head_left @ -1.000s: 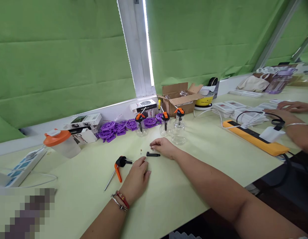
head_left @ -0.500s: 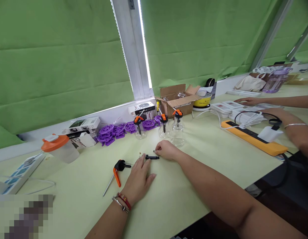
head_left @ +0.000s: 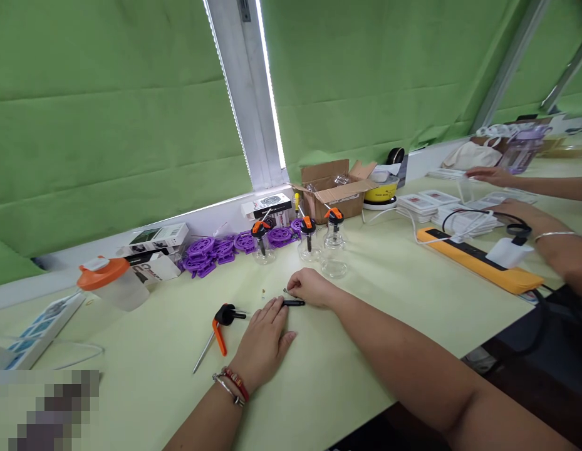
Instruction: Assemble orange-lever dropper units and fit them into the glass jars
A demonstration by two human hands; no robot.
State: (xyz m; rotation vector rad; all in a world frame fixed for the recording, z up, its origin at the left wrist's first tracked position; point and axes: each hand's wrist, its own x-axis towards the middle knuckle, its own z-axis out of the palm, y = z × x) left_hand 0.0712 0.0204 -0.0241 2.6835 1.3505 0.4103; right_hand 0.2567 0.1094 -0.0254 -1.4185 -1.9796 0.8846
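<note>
My left hand lies flat on the table with its fingers stretched out. Its fingertips rest over one end of a slim black rod-shaped part; I cannot tell its kind. Just beyond, my right hand pinches a tiny metallic piece between thumb and forefinger. A small brownish bit lies to the left of that piece. Left of my left hand is a black pump head with an orange lever and a metal spout. Three glass bottles with similar orange-and-black heads, one of them a glass bottle, stand behind.
A clear glass piece stands beyond my right hand. Purple plastic parts, a cardboard box and an orange-lidded cup line the back. To the right are a yellow power strip and a co-worker's arms.
My left fingers have moved onto the black rod, covering its left end. The right hand has shifted slightly left and nearer with the tiny piece. A co-worker's far hand has moved right.
</note>
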